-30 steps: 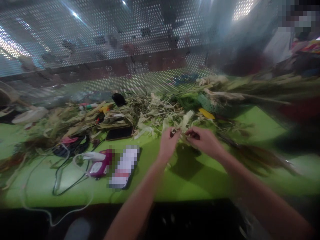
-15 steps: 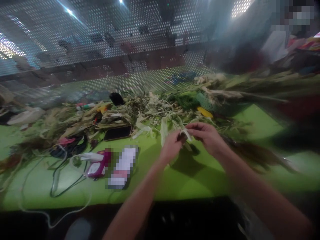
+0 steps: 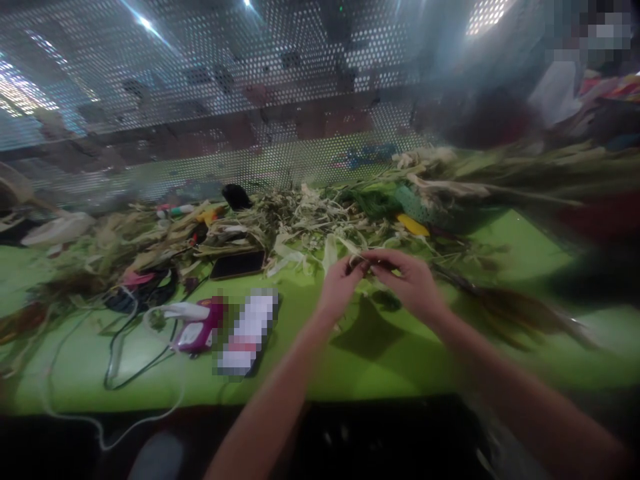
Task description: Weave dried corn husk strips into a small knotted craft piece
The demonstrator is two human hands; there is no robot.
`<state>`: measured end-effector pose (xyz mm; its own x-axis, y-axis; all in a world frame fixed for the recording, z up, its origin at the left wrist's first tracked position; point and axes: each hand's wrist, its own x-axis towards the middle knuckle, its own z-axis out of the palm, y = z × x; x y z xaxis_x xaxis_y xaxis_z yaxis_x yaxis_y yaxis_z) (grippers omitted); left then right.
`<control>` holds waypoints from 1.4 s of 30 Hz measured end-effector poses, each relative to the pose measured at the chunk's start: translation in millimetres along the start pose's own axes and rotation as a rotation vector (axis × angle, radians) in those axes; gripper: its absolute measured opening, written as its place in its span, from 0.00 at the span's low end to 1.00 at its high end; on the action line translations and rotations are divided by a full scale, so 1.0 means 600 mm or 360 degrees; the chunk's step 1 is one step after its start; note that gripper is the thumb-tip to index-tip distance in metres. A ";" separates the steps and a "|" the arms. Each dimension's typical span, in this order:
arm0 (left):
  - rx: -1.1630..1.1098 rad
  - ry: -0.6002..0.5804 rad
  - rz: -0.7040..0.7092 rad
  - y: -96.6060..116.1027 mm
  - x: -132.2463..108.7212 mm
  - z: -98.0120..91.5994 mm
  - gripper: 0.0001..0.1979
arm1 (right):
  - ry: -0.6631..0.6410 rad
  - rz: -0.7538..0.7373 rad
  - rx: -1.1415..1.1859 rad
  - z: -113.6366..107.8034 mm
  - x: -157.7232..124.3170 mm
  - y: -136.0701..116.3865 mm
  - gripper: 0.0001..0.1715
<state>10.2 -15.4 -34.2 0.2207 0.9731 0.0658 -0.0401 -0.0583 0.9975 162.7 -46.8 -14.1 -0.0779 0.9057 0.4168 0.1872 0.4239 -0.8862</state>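
Two bare forearms reach forward and slant inward, the left forearm (image 3: 280, 397) from bottom centre-left, the right forearm (image 3: 505, 380) from the lower right corner. The left hand (image 3: 341, 288) has its fingers curled inward, thumb drawn close in a pinch. The right hand (image 3: 414, 283) points left, index finger bent over the thumb. Their fingertips come together; whether they touch is unclear. Both wrists look nearly straight.

Bright-screened phone (image 3: 249, 332) beside a magenta object (image 3: 201, 328), dark phone (image 3: 238, 265) behind, white cable (image 3: 103, 445) at left, perforated panel (image 3: 280, 80) beyond.
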 end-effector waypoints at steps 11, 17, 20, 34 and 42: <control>-0.0313 0.0061 -0.0142 0.008 -0.003 0.004 0.18 | -0.0143 -0.0043 -0.0361 -0.006 -0.007 -0.009 0.27; -0.0354 0.0107 -0.0108 0.011 -0.004 0.007 0.17 | -0.0002 -0.0057 -0.0062 0.007 -0.010 -0.009 0.23; -0.0298 0.0098 -0.0111 0.013 -0.003 0.003 0.16 | 0.0094 -0.0067 -0.0140 0.008 -0.012 -0.009 0.19; 0.0080 0.0052 0.0037 0.008 0.003 -0.002 0.11 | 0.0225 -0.0321 -0.0637 0.002 -0.009 0.005 0.12; 0.0207 0.0169 0.0101 0.000 0.001 -0.007 0.11 | 0.0216 0.0231 -0.0053 0.010 -0.004 0.012 0.09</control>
<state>6.2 -13.7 -34.4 0.1175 0.9842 0.1326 0.0775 -0.1422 0.9868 158.6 -46.1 -22.4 0.0844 0.9468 0.3105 0.2193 0.2863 -0.9327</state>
